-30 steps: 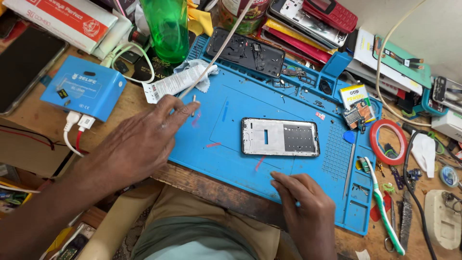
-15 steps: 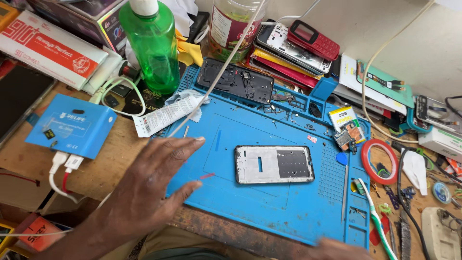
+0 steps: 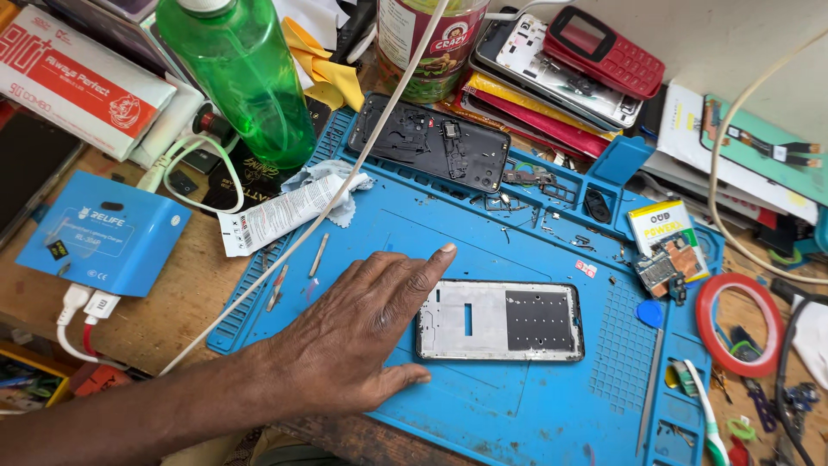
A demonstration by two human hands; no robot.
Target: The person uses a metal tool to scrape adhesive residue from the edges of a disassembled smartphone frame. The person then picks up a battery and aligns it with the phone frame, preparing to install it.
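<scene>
The left hand (image 3: pixel 358 332) lies flat on the blue repair mat (image 3: pixel 517 414), fingers (image 3: pixel 423 263) spread and gripping nothing, their tips just beside the bare phone frame (image 3: pixel 500 321). The right hand is out of view. A careless sweep of the palm could scatter the small loose parts near the knuckles, probably screws. Beyond the fingertips lie a white glue tube (image 3: pixel 280 211), a green bottle (image 3: pixel 241 78) and a red-labelled jar (image 3: pixel 431 43); far left sits a red-and-white box (image 3: pixel 78 78).
</scene>
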